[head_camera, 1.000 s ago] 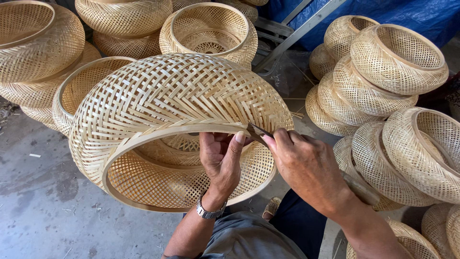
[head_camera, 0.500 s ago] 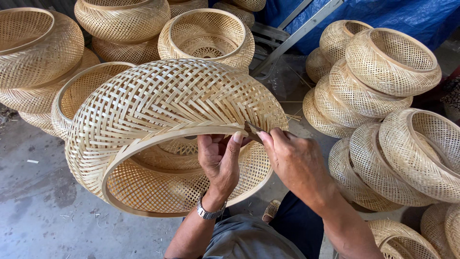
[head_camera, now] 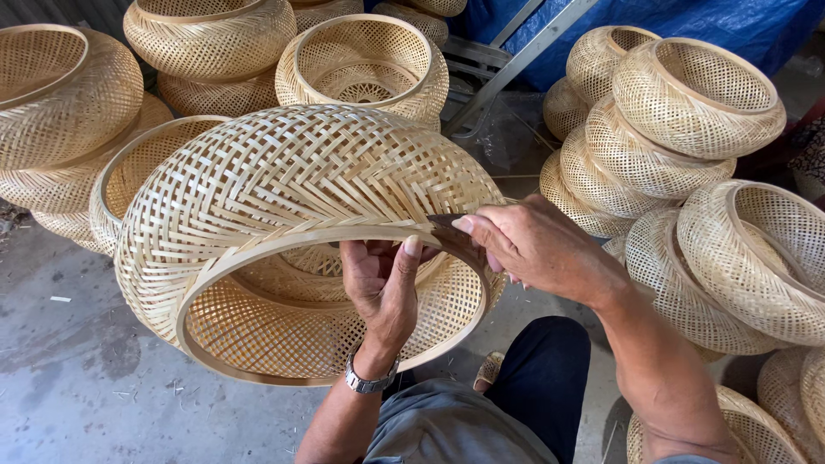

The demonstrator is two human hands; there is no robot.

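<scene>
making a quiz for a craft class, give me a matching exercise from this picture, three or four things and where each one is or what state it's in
Things:
1. left hand
2. right hand
3. wristwatch
4. blue tarp

Places or states:
A. at the top right, behind the stacked baskets
B. on the left wrist
C. pinching a dark blade at the rim of the big woven basket
D. inside the basket's opening, thumb on the rim

Pairs: 1-D, 2-C, 3-B, 4-A

Both hands are raised close together, left hand (head_camera: 382, 288) palm-up with fingers curled, right hand (head_camera: 533, 245) pinching.
</scene>
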